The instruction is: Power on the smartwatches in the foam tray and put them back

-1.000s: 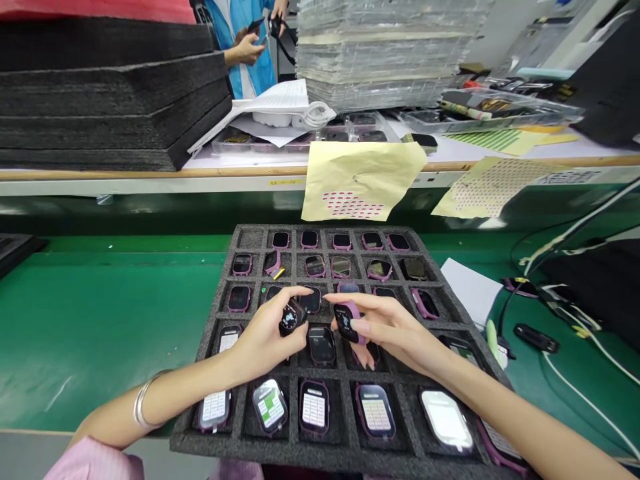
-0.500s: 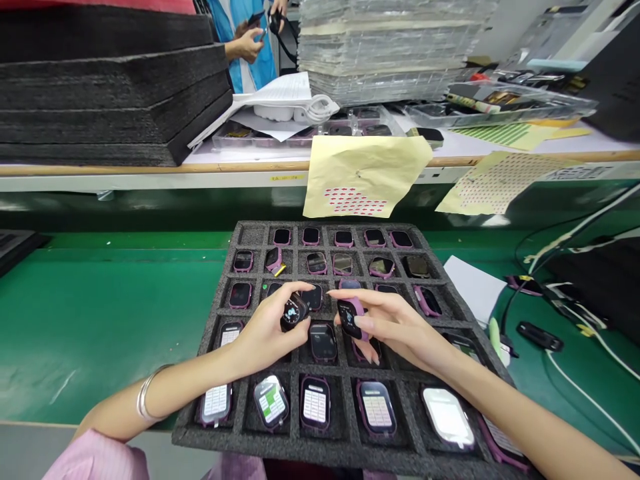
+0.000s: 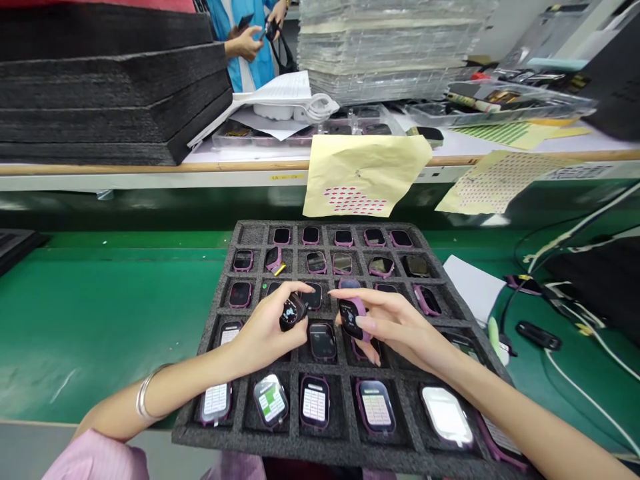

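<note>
Gripping on Both Sides

Pinching a purple-cased rectangular watch [image 3: 351, 319] thumb-to-fingers in the right hand [image 3: 395, 327]; curling the left hand [image 3: 267, 330] around a black lit-faced watch [image 3: 291, 313], seemingly rounded but partly hidden. Holding both above a dark-grey foam tray [image 3: 250, 441] of purple-framed watches [image 3: 315, 404].

purple-rimmed black watch [image 3: 350, 320], dark grey tray [image 3: 300, 448], green tabletop [image 3: 110, 313], pink sleeve [image 3: 100, 460]
</note>
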A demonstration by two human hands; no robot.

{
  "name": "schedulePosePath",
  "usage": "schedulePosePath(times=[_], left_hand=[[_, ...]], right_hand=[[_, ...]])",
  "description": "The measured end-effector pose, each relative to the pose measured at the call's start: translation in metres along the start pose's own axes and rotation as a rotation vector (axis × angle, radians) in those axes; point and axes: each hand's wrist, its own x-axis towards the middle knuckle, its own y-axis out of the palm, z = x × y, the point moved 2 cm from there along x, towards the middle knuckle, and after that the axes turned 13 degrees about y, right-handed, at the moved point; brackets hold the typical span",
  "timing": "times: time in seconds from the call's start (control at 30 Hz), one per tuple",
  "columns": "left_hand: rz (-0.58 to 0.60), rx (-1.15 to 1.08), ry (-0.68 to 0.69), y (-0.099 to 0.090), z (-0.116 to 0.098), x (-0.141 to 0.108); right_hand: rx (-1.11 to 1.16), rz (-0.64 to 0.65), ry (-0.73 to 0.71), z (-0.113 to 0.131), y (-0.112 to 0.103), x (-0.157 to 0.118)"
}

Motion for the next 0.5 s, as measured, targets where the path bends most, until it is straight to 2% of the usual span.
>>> schedulePosePath(times=[0.5], left_hand=[[-0.058,0.007,0.025,-0.0031,-0.0003,-0.0003]], right_hand=[[-0.004,0.024,0.004,-0.0005,-0.0018,-0.0009]])
